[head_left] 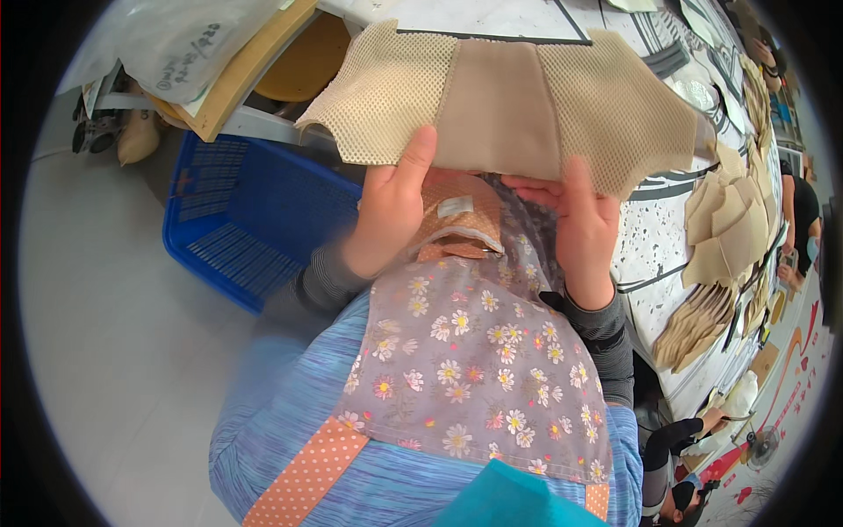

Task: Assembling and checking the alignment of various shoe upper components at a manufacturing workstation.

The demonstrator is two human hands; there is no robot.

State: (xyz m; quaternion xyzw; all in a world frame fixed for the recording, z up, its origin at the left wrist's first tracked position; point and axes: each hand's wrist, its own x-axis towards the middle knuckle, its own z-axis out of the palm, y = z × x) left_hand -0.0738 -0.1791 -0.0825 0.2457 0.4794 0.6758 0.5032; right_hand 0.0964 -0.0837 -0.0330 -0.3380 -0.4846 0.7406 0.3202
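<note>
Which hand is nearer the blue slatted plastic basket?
Left: the left hand appears just right of the blue slatted plastic basket; the right hand is well farther right.

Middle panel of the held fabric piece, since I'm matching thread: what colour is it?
The middle panel is plain taupe, best seen in the head view.

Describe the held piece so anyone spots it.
From the flowered apron, look up to the left hand and right hand. The beige piece stretches between them, held by its lower edge. Unlike pieces heaped on the table, it has a brown centre between mesh sides.
</note>
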